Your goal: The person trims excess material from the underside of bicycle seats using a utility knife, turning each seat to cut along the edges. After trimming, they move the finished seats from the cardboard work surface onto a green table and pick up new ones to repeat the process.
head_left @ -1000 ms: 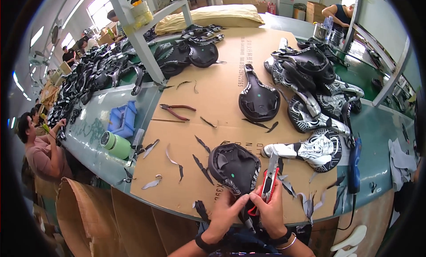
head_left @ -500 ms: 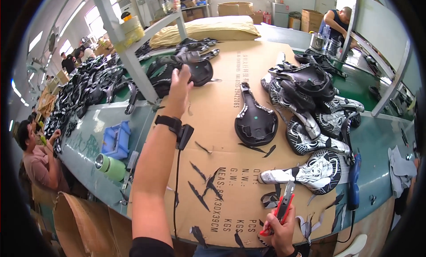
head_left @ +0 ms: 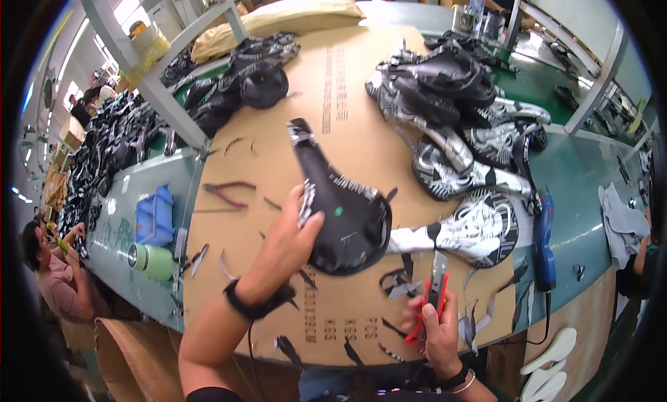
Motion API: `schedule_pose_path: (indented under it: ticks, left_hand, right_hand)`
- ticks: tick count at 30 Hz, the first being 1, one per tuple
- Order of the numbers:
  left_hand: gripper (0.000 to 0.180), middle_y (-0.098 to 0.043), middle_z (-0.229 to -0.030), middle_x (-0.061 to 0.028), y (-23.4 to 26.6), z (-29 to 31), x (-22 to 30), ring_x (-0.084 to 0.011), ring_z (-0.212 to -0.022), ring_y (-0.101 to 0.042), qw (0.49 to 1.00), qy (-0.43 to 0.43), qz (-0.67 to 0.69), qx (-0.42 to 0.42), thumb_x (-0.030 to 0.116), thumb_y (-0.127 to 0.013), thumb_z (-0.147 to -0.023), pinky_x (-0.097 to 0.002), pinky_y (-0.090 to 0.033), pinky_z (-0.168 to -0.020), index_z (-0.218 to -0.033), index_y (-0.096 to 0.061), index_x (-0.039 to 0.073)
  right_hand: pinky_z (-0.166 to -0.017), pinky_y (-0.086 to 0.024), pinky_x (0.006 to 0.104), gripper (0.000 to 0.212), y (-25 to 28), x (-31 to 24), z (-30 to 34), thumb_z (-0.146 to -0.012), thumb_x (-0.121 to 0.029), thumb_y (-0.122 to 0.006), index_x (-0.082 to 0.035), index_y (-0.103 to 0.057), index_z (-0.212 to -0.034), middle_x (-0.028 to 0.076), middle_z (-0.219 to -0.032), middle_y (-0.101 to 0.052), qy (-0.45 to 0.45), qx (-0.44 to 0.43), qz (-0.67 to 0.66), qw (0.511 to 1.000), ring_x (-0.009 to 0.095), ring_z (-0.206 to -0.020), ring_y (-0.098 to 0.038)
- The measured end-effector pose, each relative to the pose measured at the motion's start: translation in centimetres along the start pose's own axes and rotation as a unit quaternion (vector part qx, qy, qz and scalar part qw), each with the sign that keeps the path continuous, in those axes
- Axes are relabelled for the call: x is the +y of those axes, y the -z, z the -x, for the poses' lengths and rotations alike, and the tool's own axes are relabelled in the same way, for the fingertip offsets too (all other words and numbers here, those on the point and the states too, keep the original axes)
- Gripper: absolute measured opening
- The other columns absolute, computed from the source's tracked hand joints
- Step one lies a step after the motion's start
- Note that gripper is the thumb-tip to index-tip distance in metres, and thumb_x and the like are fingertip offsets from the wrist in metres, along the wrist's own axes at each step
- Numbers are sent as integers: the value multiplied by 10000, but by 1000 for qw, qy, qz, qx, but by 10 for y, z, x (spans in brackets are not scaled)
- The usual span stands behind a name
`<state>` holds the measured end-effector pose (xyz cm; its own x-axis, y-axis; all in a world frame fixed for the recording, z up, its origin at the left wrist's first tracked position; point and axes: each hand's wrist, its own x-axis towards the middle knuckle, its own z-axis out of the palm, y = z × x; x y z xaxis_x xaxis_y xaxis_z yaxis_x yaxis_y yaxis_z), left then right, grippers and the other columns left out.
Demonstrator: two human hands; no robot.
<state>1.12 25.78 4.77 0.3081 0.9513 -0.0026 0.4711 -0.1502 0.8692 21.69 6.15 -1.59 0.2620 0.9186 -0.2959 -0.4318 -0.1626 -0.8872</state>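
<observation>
My left hand [head_left: 286,239] grips a black bicycle saddle [head_left: 354,228] by its left edge, fingers tucked beneath it. The saddle's underside is turned up, with a small green dot in the middle and ragged black-and-white trim along the sides; its narrow nose points away from me, tilted left. Closed round a red utility knife [head_left: 433,301], my right hand [head_left: 440,332] is at the near right, with the metal blade pointing away. Just beyond the knife lies a white-and-black patterned saddle [head_left: 479,228], top side up. Dark trimmed scraps [head_left: 399,284] lie beside the knife.
A cardboard sheet [head_left: 243,138] covers the middle of the table. More saddles are heaped at the right [head_left: 445,89] and far left [head_left: 264,82]. Pliers [head_left: 233,194], a blue bin [head_left: 154,218], a green bottle [head_left: 151,261] and a blue corded tool [head_left: 545,242] lie around. Other people sit nearby.
My left hand has come back from the far-left saddles and taken hold of the saddle that lay on the cardboard. The view has shifted; the right hand still holds the knife.
</observation>
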Motion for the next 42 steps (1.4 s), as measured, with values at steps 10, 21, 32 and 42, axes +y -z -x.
schedule_pose_path:
  ticks: [10,21,32,42]
  left_hand:
    - [825,-312,-1413,-284,-56,212,-12,-375,-1327,-314,983,152,-3,100,242,-677,-876,-429,-242,-1111,-1429,-170,-101]
    - [701,-578,-935,-55,-46,131,-14,-226,-947,-532,961,-146,-232,-36,511,-823,-589,-395,-281,-920,-1066,-581,58]
    - [659,-543,-907,-66,-43,118,-21,-238,-920,-503,972,-132,-183,-71,486,-836,-588,-385,-285,-900,-1031,-602,59]
    - [659,-543,-887,-69,-42,120,-25,-240,-913,-503,972,-141,-174,-66,487,-832,-584,-386,-295,-888,-1027,-611,52]
  right_hand:
    - [-868,-497,327,405,9,-18,21,-905,-135,-623,1,-513,-1270,127,-1122,-654,50,-152,340,927,219,-1019,-636]
    - [-479,-431,324,637,13,-60,-7,-737,-51,-725,-186,-542,-1333,51,-761,-603,349,-302,620,635,216,-582,-573]
    - [-425,-359,311,566,-8,-81,-35,-800,-133,-664,-316,-552,-1324,-2,-640,-447,376,-360,676,521,165,-520,-506]
    - [-426,-400,359,645,-12,-100,-39,-824,-109,-563,-315,-420,-1418,75,-680,-464,302,-456,730,411,223,-517,-520]
